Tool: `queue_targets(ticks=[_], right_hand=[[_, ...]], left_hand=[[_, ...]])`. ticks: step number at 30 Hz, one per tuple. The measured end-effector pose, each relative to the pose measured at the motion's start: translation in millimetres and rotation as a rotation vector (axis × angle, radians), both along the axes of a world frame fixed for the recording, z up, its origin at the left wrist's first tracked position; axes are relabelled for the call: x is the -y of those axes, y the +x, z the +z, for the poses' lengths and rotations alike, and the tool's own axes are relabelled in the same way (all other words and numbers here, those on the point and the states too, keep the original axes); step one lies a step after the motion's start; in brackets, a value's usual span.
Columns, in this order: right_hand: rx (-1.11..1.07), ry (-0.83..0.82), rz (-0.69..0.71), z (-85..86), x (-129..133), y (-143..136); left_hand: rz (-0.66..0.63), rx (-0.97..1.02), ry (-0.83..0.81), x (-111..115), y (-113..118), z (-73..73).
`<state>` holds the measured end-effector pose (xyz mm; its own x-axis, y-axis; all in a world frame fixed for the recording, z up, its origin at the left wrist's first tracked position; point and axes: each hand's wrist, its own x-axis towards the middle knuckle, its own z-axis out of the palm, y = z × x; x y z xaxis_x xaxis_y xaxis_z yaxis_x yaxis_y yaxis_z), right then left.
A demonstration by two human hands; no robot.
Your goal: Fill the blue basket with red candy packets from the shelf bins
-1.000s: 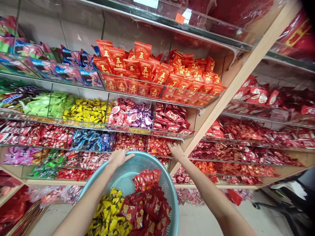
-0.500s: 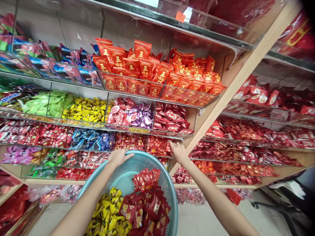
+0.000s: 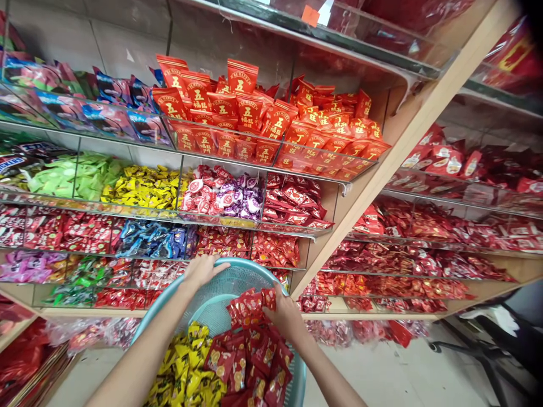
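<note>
A teal plastic basket (image 3: 153, 310) holds yellow candy packets (image 3: 190, 367) on its left side and dark red packets (image 3: 244, 362) on its right. My left hand (image 3: 202, 271) is closed over the basket's far rim, thumb along the top. Inside the right part of the basket, my right hand (image 3: 285, 314) touches a small bunch of brighter red packets (image 3: 248, 307) lying above the dark red ones. Its fingers are bent around the bunch's right edge, fingertips partly hidden.
Tiered shelves (image 3: 237, 223) with clear fronts carry many wrapped candies ahead. A slanted wooden divider (image 3: 384, 161) stands right of the basket. Bagged candy (image 3: 91, 333) lies beneath the lowest shelf. Black chair legs (image 3: 479, 353) show at the lower right.
My right hand has moved down and left from the shelf edge into the basket, onto the red packets. My left hand stays on the rim. The view has shifted slightly.
</note>
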<state>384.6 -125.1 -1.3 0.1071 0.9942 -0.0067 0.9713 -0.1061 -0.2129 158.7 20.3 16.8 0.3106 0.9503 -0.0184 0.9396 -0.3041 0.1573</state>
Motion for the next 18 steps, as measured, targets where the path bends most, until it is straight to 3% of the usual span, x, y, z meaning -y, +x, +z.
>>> queue_targets(ticks=[6, 11, 14, 18], right_hand=[[0.109, -0.010, -0.033, -5.3, -1.8, -6.9], [0.073, -0.047, -0.042, 2.7, -6.5, -0.7], [0.047, 0.014, -0.052, 13.3, -21.3, 16.2], [0.061, 0.145, -0.084, 24.3, -61.5, 49.2]], left_hand=[[-0.008, 0.005, 0.001, 1.1, 0.4, 1.9], [-0.004, 0.010, -0.004, 0.2, 0.4, 1.2], [0.001, 0.008, -0.008, 0.3, 0.3, 1.1], [-0.011, 0.007, 0.005, 0.6, -0.4, -0.1]])
